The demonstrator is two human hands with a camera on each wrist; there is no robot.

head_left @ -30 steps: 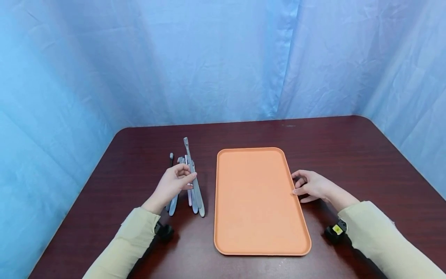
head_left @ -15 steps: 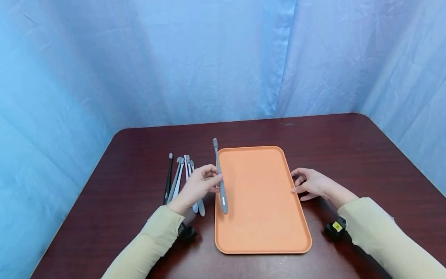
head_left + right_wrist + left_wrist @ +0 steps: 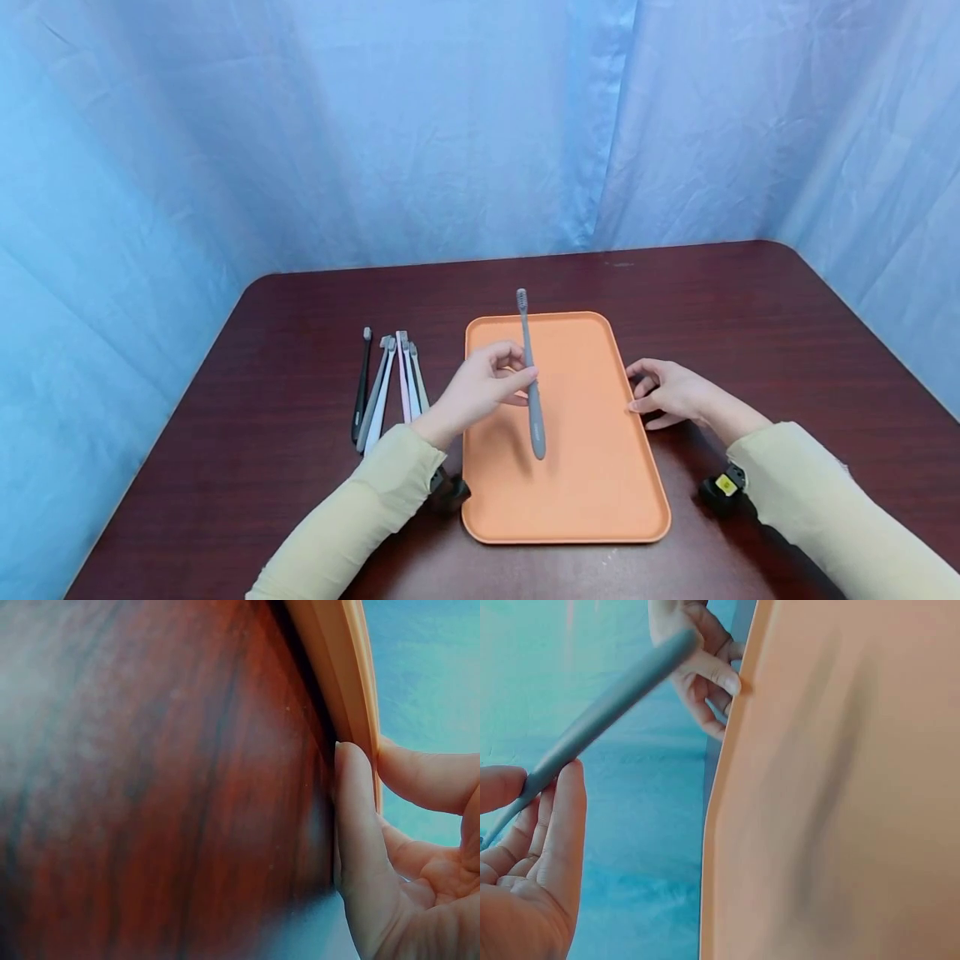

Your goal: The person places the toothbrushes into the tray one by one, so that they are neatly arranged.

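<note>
My left hand (image 3: 491,385) pinches a grey toothbrush (image 3: 529,375) near its middle and holds it in the air over the orange tray (image 3: 585,500), bristle end pointing away from me. In the left wrist view the toothbrush handle (image 3: 607,712) runs up from my fingers (image 3: 551,840) beside the tray (image 3: 840,787). My right hand (image 3: 667,392) rests on the table against the tray's right edge. Its thumb (image 3: 354,825) lies along the tray rim (image 3: 337,667), the other fingers loosely curled. The tray has nothing lying in it.
Several more toothbrushes (image 3: 386,382) lie side by side on the dark red table (image 3: 285,350), left of the tray. A blue curtain (image 3: 450,125) hangs behind the table and along both sides. The table's corners are rounded.
My left hand lifted one grey toothbrush from the group on the table and carried it rightward to above the tray. My right hand stayed at the tray's right edge.
</note>
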